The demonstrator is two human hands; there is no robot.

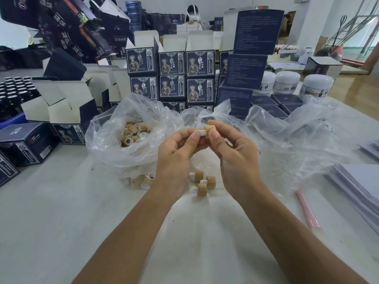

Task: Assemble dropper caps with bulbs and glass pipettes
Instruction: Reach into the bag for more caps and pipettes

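Above the table's middle, both my hands meet on one dropper cap. My right hand (235, 158) pinches the tan wood-look cap (209, 129) between thumb and forefinger. My left hand (176, 154) holds the white bulb (200, 132) that sticks out of the cap's left side. A glass tip shows faintly behind my right fingers. Three assembled caps with white bulbs (203, 182) lie on the table under my hands. A clear plastic bag (114, 144) to the left holds several loose tan caps (133, 133).
More clear plastic (297, 140) is spread at the right. Stacked dark blue cartons (172, 78) and open white-lined boxes (61, 103) stand behind. White jars (287, 82) sit back right. Paper stacks (361, 187) and a pink stick (306, 211) lie at right. A person works in the background.
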